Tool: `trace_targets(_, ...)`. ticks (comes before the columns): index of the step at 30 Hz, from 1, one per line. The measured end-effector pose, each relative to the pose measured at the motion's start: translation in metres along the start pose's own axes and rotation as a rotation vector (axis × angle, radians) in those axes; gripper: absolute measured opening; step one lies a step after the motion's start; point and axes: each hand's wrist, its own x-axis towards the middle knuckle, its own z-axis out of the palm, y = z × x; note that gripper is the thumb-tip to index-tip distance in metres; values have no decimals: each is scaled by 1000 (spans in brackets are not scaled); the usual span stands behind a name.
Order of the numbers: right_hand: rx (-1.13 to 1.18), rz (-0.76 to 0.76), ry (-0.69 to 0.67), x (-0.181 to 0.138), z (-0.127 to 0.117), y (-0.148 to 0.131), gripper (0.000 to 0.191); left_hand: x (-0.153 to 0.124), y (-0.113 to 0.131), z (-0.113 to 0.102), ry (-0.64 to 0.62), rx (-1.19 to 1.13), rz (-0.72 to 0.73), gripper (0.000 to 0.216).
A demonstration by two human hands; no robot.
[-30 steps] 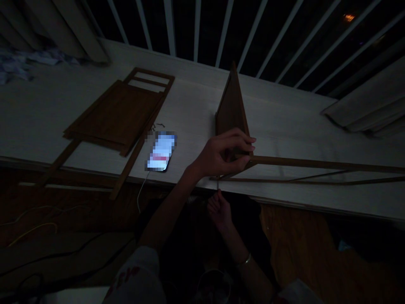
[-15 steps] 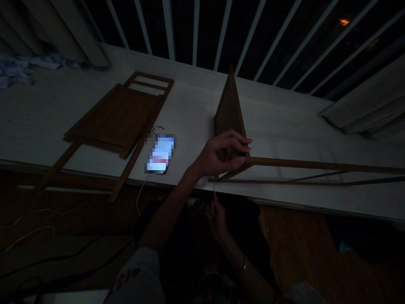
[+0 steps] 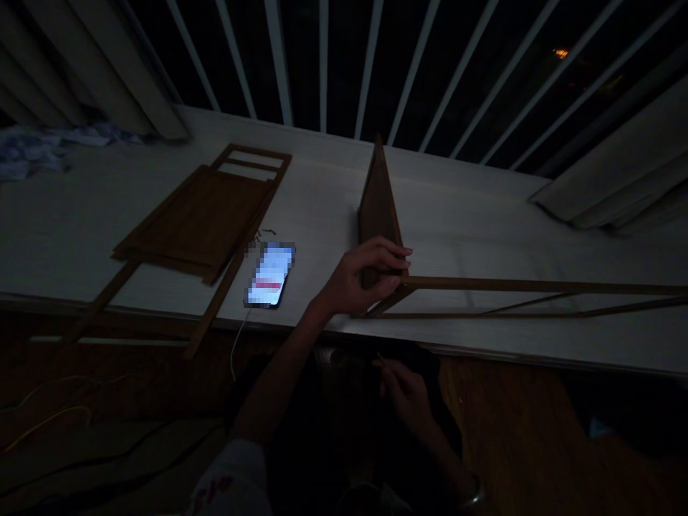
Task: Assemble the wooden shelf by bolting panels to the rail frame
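The scene is very dark. My left hand (image 3: 364, 276) is closed around the near corner of an upright brown wooden panel (image 3: 378, 201), where a long thin wooden rail (image 3: 537, 285) joins it and runs off to the right over the white ledge (image 3: 484, 222). My right hand (image 3: 404, 387) hovers below the ledge's front edge, fingers pinched on a small thin pin-like thing (image 3: 379, 356) that I cannot make out clearly. A bracelet (image 3: 473, 494) shows on that wrist.
A lit phone (image 3: 270, 274) lies on the ledge with a white cable (image 3: 236, 347) hanging down. Flat brown wooden frame parts (image 3: 201, 215) lie to the left, small screws (image 3: 266, 232) beside them. White railing bars (image 3: 322, 64) stand behind. Cables (image 3: 48, 423) cross the floor.
My right hand has moved down and to the right, away from the ledge edge, still pinching the small thin thing. The view has tilted slightly; my left hand keeps its hold on the panel corner.
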Motion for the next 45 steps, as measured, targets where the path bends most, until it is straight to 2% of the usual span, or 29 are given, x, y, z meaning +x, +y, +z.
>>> trace_targets(3,-175,-97,102,22,-20,1,26,0,4,0,-14,39,-11,19)
trace_targets(6,-259,-94,236,47,-36,12,29,0,6,-5,7,84,-3,18)
trace_targets(10,-282,-131,347,73,-49,32,33,-5,2,-19,108,55,-81,18)
trace_targets(13,-269,-140,332,85,-51,42,34,-11,-5,-34,198,23,-136,21)
trace_targets(17,-218,-167,253,93,-53,48,34,-15,-11,-45,244,-35,-145,21)
trace_targets(21,-138,-139,238,97,-57,47,34,-17,-10,-45,259,-67,-171,19)
trace_targets(29,-158,-226,182,115,-58,42,35,-25,-2,-43,264,-45,-163,18)
trace_targets(37,-200,-266,197,127,-54,49,38,-19,-8,-45,309,12,-182,18)
trace_targets(45,-193,-272,198,132,-51,43,39,-17,-17,-51,352,15,-176,19)
